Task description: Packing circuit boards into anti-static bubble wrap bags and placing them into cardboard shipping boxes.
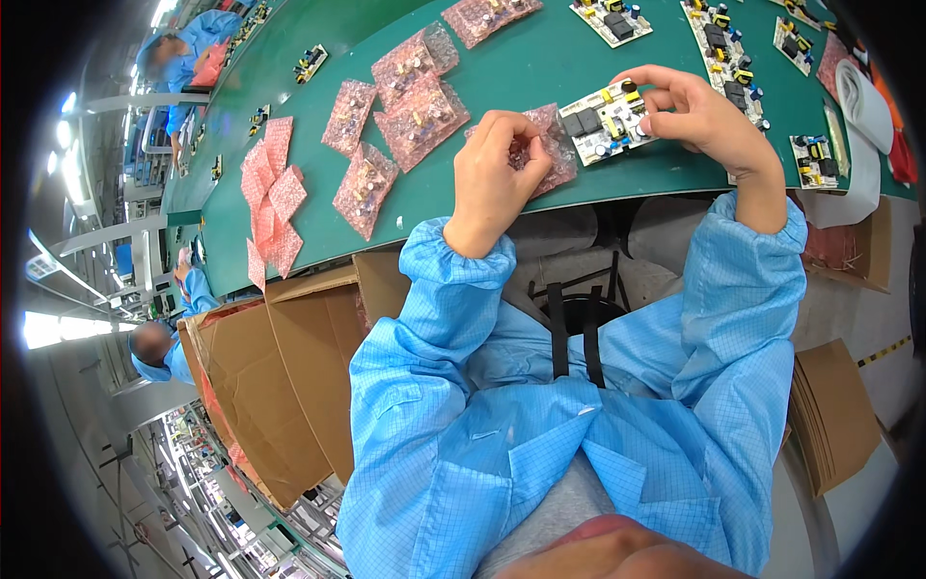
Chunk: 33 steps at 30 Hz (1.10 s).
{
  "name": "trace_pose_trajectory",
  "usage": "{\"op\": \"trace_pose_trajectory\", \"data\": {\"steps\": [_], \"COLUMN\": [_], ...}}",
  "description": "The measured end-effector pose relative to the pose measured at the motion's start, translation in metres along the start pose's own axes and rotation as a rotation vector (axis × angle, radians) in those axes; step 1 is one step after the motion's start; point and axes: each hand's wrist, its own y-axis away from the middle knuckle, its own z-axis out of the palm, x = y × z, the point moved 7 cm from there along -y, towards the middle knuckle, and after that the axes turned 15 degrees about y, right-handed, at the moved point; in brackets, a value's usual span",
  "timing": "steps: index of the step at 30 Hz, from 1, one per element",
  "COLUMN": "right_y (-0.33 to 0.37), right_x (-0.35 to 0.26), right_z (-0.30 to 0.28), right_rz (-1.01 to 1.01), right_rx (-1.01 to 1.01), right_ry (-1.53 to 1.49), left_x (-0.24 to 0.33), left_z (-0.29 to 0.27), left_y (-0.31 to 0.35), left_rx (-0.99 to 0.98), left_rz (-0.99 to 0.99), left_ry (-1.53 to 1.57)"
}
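Observation:
My right hand grips a white circuit board by its right end, thumb and fingers closed on it. The board carries black blocks, yellow parts and blue capacitors. To its left, my left hand pinches a pink bubble-wrap bag between thumb and fingers. The bag lies just over the table's near edge, close against the board's left end. Whether anything is inside this bag, I cannot tell. Several pink bubble bags with boards inside, such as one bag, lie left of my left hand.
Flat pink bubble bags are piled on the green table at left. Bare boards stand in a row at back right, another board near right. Cardboard boxes stand below the left edge. Co-workers sit at far left.

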Motion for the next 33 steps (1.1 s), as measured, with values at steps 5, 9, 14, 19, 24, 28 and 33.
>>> {"op": "trace_pose_trajectory", "data": {"steps": [5,9,14,19,24,28,33], "right_y": [-0.002,-0.004,0.001,-0.002,-0.008,-0.009,-0.010], "right_x": [0.000,0.005,0.002,0.002,0.002,-0.001,0.003], "right_z": [0.006,0.009,0.000,0.008,0.015,0.013,0.012], "right_rz": [0.019,0.065,0.075,0.089,0.050,0.060,0.079], "right_rx": [-0.060,-0.059,-0.022,-0.033,-0.042,0.011,0.069], "right_ry": [-0.002,-0.019,-0.031,-0.015,-0.001,0.008,-0.014], "left_x": [0.004,0.005,0.004,0.004,0.013,0.015,0.017], "left_z": [0.005,0.004,0.003,0.005,0.009,0.008,0.004], "left_y": [0.002,0.003,0.002,0.003,0.000,-0.001,-0.006], "left_rx": [-0.013,-0.003,0.032,-0.007,-0.078,-0.110,-0.158], "left_rz": [0.103,0.099,0.048,0.090,0.152,0.126,0.112], "left_ry": [-0.045,-0.015,0.003,-0.009,-0.017,0.017,0.019]}}
